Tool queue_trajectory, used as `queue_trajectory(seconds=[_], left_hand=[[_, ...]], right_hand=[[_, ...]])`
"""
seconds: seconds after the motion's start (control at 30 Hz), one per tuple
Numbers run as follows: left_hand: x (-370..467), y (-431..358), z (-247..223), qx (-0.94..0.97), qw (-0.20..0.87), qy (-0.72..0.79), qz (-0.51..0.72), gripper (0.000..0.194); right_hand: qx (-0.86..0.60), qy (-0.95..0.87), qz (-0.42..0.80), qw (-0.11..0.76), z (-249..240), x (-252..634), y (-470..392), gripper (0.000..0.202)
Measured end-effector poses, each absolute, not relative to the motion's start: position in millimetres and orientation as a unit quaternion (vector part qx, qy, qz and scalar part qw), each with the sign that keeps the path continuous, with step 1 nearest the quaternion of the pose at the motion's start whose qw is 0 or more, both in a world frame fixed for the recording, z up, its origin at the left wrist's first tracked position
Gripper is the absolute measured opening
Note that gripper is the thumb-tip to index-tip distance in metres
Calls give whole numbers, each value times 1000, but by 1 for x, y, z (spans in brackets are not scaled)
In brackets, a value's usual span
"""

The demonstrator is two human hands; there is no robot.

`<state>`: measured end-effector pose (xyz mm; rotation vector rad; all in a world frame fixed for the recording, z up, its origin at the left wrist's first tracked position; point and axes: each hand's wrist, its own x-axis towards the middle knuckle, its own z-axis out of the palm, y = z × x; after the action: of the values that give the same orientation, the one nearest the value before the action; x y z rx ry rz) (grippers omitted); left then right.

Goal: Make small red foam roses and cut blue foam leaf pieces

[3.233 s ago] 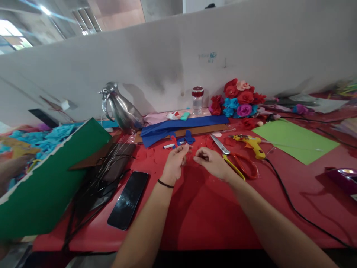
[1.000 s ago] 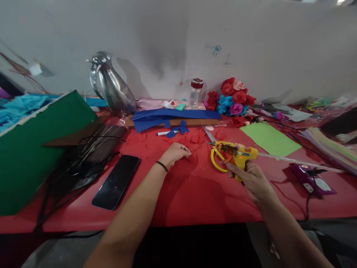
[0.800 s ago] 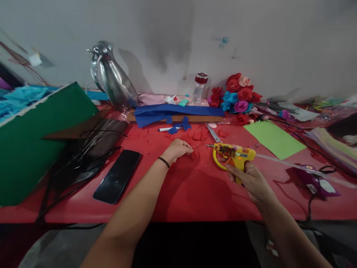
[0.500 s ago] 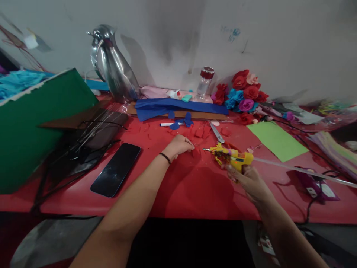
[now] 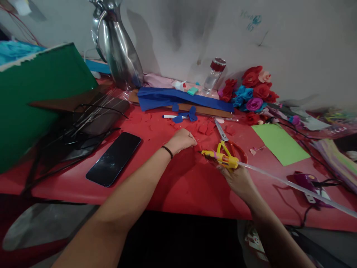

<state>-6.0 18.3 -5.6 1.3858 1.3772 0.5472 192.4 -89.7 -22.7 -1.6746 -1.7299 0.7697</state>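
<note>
My left hand [image 5: 182, 142] is over the red table, with thumb and fingers pinched together. Whatever is between its fingertips is too small to make out. In my right hand [image 5: 240, 182] is a yellow hot glue gun [image 5: 223, 158], its nozzle pointing left, close to my left fingertips. A long clear glue stick [image 5: 279, 179] trails from the gun's back end. Just behind the gun lie scissors [image 5: 222, 134] with yellow and red handles. Red petal-like pieces [image 5: 205, 128] are scattered beyond my left hand, beside blue pieces [image 5: 192, 114] and a white marker [image 5: 169, 117].
A black phone [image 5: 114, 158] lies left of my arm, near a green box [image 5: 47, 82]. Behind stand a steel jug [image 5: 122, 52] and a glass jar [image 5: 213, 76]. Paper roses [image 5: 255, 89], a light green sheet [image 5: 280, 143] and a purple device [image 5: 311, 186] are at right.
My right hand has brought the glue gun leftward and turned it, so its nozzle is nearer my left fingertips. My left hand stays pinched. The camera view has tilted slightly.
</note>
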Motion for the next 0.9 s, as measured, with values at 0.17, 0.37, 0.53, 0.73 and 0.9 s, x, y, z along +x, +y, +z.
queue_trajectory(seconds=[0.17, 0.37, 0.53, 0.73, 0.9], left_hand=[[-6, 20, -10, 605, 510, 567, 228, 8], [-6, 21, -10, 620, 498, 566, 217, 8], [-7, 22, -8, 646, 484, 556, 197, 7], [-6, 22, -7, 678, 449, 553, 180, 11], [-5, 22, -8, 681, 442, 553, 187, 15]], right_hand=[[-623, -659, 284, 312, -20, 186, -86, 28], [-632, -635, 282, 345, -19, 185, -85, 41], [-650, -622, 288, 327, -18, 185, -85, 43], [-650, -619, 285, 337, -15, 178, -85, 36], [-637, -627, 295, 337, -18, 184, -86, 40]])
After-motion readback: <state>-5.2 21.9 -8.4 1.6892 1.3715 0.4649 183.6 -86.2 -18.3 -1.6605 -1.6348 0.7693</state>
